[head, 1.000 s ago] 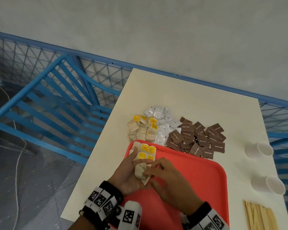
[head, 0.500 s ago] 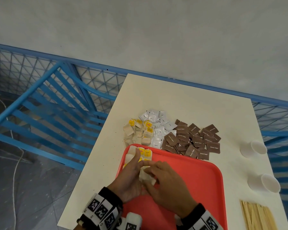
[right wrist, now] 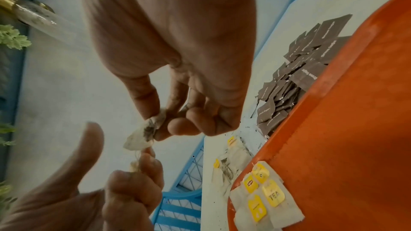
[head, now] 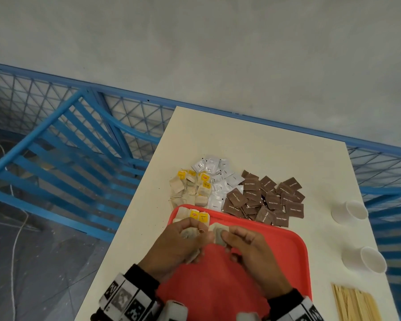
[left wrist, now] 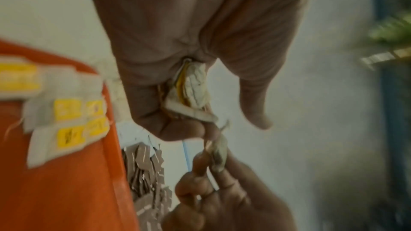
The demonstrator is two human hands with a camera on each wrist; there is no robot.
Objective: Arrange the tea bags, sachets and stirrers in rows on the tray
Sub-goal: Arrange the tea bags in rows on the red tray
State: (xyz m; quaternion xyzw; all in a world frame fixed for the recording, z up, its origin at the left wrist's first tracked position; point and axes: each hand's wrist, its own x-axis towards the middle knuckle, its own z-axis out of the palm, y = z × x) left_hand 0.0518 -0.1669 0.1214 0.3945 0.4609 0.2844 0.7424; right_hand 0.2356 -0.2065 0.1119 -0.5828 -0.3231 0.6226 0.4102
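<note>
A red tray (head: 276,246) lies at the near edge of the table. Several yellow-tagged tea bags (head: 195,215) lie in its far left corner, also seen in the right wrist view as tea bags on the tray (right wrist: 260,198). Above that corner my left hand (head: 190,232) grips a small bunch of tea bags (left wrist: 191,90) in its curled fingers. Beside it, my right hand (head: 225,235) pinches one tea bag (right wrist: 144,134) between thumb and fingertips. A thread seems to run from this bag to the left fingers. Beyond the tray lie loose tea bags (head: 188,188), white sachets (head: 214,177) and brown sachets (head: 264,198).
Two white paper cups (head: 350,212) (head: 366,259) stand on the table to the right of the tray. Wooden stirrers (head: 354,304) lie in a bundle at the near right corner. A blue metal railing (head: 79,158) runs along the table's left and far sides.
Both hands have moved toward the tray's far left corner. The right hand has drawn one tea bag a little to the right, away from the bunch in the left hand.
</note>
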